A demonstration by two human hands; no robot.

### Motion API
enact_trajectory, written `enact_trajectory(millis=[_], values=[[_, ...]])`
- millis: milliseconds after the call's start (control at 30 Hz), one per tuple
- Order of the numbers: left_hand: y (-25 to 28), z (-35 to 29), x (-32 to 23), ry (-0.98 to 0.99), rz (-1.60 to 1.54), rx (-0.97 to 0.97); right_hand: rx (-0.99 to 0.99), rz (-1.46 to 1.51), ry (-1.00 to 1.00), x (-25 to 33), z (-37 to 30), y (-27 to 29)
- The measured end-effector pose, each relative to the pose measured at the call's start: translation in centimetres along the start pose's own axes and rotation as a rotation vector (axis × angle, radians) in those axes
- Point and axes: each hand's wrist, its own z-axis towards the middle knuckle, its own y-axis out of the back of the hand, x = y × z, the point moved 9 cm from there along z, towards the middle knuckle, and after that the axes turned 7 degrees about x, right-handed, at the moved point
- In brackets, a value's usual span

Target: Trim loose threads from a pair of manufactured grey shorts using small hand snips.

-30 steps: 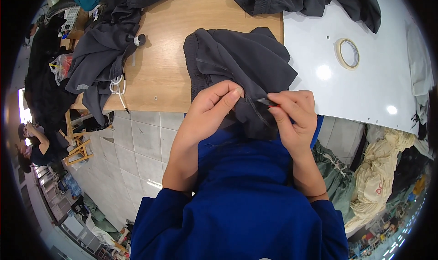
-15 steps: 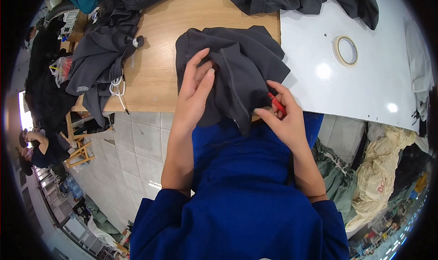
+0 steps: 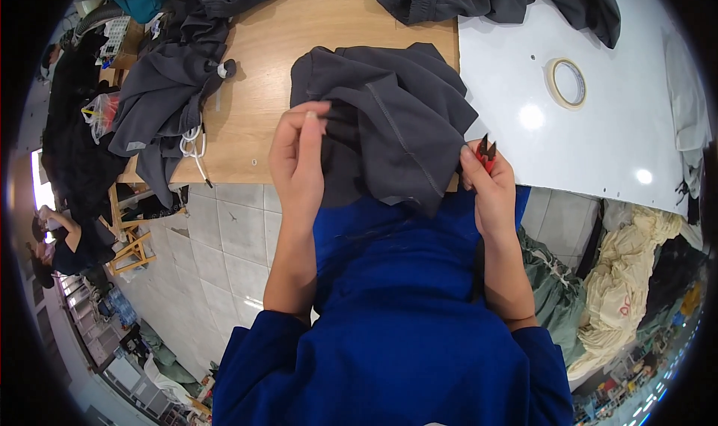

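Observation:
A dark grey garment (image 3: 407, 119) with a visible seam lies bunched on the wooden tabletop, its lower part hanging over the near edge. My left hand (image 3: 299, 145) is at the garment's left side, fingers loosely bent and thumb up, with no object visible between them. At the right, my right hand (image 3: 490, 190) is closed around small red thread snips (image 3: 486, 157), their dark blades pointing away from me. Its thumb and forefinger meet at the garment's right edge; whether they also pinch the cloth is hard to make out.
More dark grey garments (image 3: 168, 82) lie at the left with a white cord (image 3: 193, 143), and others (image 3: 479, 0) along the far edge. A tape roll (image 3: 566, 83) sits on the white tabletop (image 3: 523, 157). Cream cloth (image 3: 621, 291) and green cloth (image 3: 550, 284) are piled at lower right. A person (image 3: 67, 235) is far left.
My right hand has moved right and turned, so the snips' blades now show. The cloth's near fold has shifted right. My left hand has drawn left and slightly down, its fingers bending more.

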Motion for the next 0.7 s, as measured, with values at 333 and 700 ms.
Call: enact_trajectory(millis=[333,700], values=[[-6.9,-1.6,-0.5,0.115,-0.009,0.371,0.462,0.482,0.003,2.8,-1.6,-4.6],[-7.5,0.8,0.8,0.095,0.013,0.525,0.272,0.524,0.084,4.5,2.8,-4.5]])
